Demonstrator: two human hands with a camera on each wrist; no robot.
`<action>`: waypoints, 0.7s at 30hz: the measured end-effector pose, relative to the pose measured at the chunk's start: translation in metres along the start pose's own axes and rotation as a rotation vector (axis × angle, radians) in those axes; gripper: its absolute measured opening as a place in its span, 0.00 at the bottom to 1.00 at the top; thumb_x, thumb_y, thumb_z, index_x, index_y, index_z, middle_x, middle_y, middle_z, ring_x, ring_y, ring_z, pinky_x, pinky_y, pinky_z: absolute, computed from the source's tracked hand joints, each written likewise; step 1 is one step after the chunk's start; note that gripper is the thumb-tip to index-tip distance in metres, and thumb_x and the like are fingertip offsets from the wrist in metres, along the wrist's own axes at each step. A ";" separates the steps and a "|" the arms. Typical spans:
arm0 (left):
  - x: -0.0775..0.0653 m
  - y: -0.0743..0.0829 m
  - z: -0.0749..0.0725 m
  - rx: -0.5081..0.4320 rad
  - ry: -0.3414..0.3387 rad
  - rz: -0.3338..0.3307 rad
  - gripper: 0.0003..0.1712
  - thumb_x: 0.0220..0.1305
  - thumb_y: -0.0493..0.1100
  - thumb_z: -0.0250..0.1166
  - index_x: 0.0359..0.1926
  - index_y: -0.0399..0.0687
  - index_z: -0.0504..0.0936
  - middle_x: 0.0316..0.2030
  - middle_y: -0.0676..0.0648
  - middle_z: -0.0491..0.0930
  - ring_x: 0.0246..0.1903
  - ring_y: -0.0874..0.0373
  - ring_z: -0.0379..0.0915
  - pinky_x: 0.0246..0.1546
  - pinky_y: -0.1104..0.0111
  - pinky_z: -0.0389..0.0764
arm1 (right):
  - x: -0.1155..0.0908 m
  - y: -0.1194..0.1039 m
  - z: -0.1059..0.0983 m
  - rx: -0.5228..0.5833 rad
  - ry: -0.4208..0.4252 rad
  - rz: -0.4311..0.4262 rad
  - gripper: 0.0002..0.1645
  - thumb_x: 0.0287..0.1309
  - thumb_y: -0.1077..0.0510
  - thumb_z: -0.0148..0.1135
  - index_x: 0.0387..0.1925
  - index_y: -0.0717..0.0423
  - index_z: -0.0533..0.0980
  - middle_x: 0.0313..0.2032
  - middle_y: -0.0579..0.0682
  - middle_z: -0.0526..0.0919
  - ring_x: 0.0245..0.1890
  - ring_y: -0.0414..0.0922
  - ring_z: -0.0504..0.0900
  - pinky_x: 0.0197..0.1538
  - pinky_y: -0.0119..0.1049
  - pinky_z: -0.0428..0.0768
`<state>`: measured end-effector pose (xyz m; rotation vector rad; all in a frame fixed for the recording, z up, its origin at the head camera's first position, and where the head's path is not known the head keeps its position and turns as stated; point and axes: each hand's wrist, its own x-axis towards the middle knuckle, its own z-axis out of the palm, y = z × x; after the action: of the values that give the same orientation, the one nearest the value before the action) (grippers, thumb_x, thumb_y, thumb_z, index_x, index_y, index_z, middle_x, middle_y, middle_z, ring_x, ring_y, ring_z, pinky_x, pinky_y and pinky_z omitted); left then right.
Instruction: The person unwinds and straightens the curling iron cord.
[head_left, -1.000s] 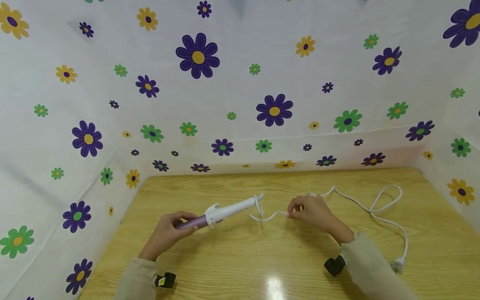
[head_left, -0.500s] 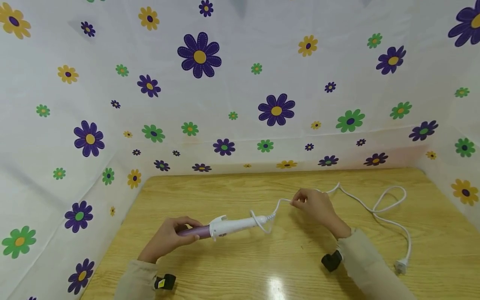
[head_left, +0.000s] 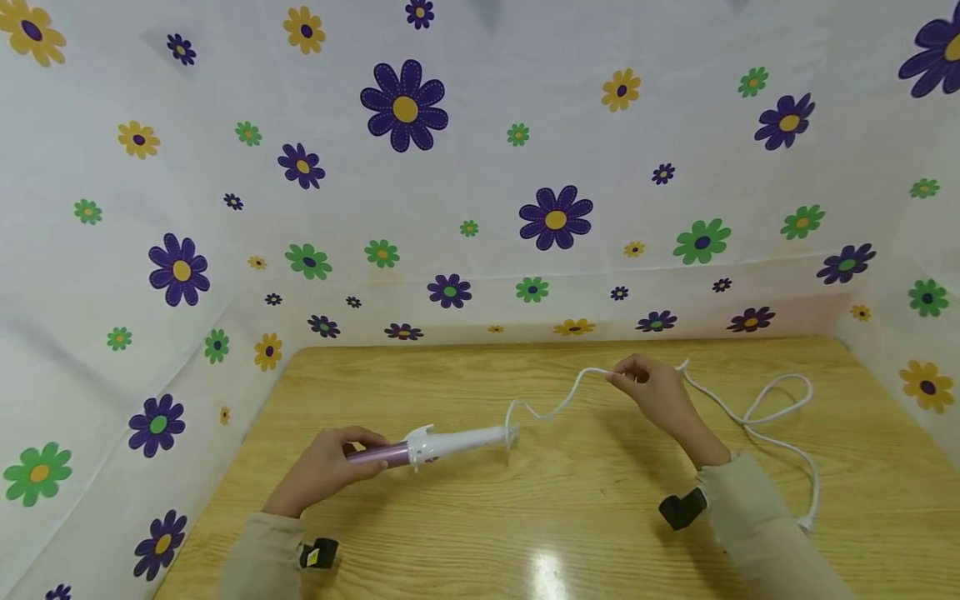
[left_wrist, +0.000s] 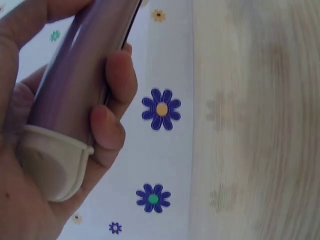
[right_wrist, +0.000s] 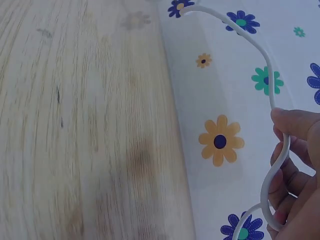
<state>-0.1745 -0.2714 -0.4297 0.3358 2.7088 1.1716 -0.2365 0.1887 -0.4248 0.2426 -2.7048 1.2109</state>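
Observation:
My left hand (head_left: 333, 467) grips a curling iron (head_left: 468, 439) by its purple barrel, the white handle pointing right over the table. In the left wrist view, fingers (left_wrist: 121, 75) curl round the purple barrel (left_wrist: 75, 85), and the white end cap (left_wrist: 52, 162) sits against the palm. A white power cord (head_left: 558, 410) rises in a wavy line from the handle's tip to my right hand (head_left: 660, 400), which pinches it between thumb and fingertips. The right wrist view shows the cord (right_wrist: 267, 55) running through that pinch and bending down past the curled lower fingers.
Beyond my right hand the rest of the cord lies looped (head_left: 776, 398) on the wooden table (head_left: 570, 517), its plug (head_left: 805, 523) partly hidden by the right sleeve. A white flowered cloth (head_left: 465, 167) stands round the table's back and sides.
My right hand has moved right and away, drawing the cord out from the handle. The turn of cord round the handle has come loose to its tip. The left hand shifts only slightly.

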 end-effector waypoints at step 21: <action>0.000 -0.034 -0.014 -0.100 0.214 -0.151 0.23 0.60 0.46 0.69 0.52 0.36 0.81 0.46 0.35 0.81 0.30 0.58 0.74 0.29 0.68 0.78 | -0.010 0.025 -0.030 -0.079 -0.025 0.041 0.18 0.64 0.45 0.59 0.38 0.57 0.79 0.26 0.49 0.73 0.26 0.41 0.65 0.27 0.32 0.64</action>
<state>-0.1821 -0.3033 -0.4452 -0.0091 2.7796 1.3629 -0.2296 0.2282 -0.4249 0.1947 -2.7852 1.1157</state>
